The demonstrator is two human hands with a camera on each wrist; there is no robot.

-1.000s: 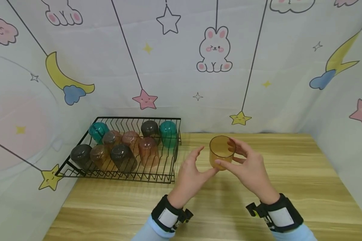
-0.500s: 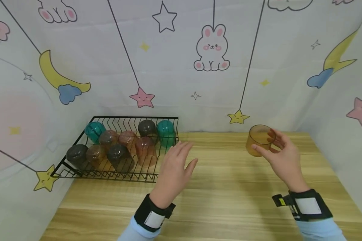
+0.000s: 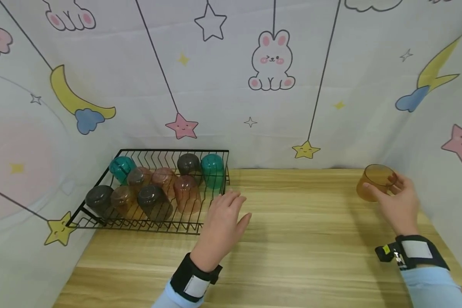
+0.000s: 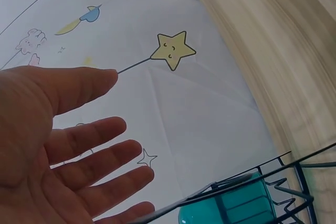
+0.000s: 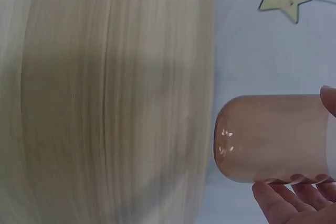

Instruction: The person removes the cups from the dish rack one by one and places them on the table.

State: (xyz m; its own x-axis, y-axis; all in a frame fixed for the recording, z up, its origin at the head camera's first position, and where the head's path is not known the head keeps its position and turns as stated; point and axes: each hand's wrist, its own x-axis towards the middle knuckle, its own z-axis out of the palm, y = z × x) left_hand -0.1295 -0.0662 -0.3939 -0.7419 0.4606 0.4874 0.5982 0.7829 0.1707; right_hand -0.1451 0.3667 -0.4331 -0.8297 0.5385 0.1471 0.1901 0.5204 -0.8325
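My right hand (image 3: 400, 207) grips a clear amber cup (image 3: 374, 184), mouth upward, at the far right of the table. In the right wrist view the cup (image 5: 273, 139) shows its rounded base, with the thumb on one side and the fingers on the other. By the right front corner of a black wire rack (image 3: 142, 229) is my left hand (image 3: 221, 226), fingers loosely extended and holding nothing. The left wrist view shows the left palm (image 4: 31, 150) with spread fingers, and a teal cup (image 4: 231, 205) behind the rack's wires.
Several upside-down cups stand in the rack: teal (image 3: 212, 169), grey (image 3: 154, 201), pink (image 3: 187, 194) and amber (image 3: 125, 199). A printed white cloth (image 3: 231, 85) hangs behind the wooden table (image 3: 292, 256) and along its sides.
My right hand has carried the amber cup from the table's middle to the far right. The left hand has come away from the cup and moved left toward the rack.
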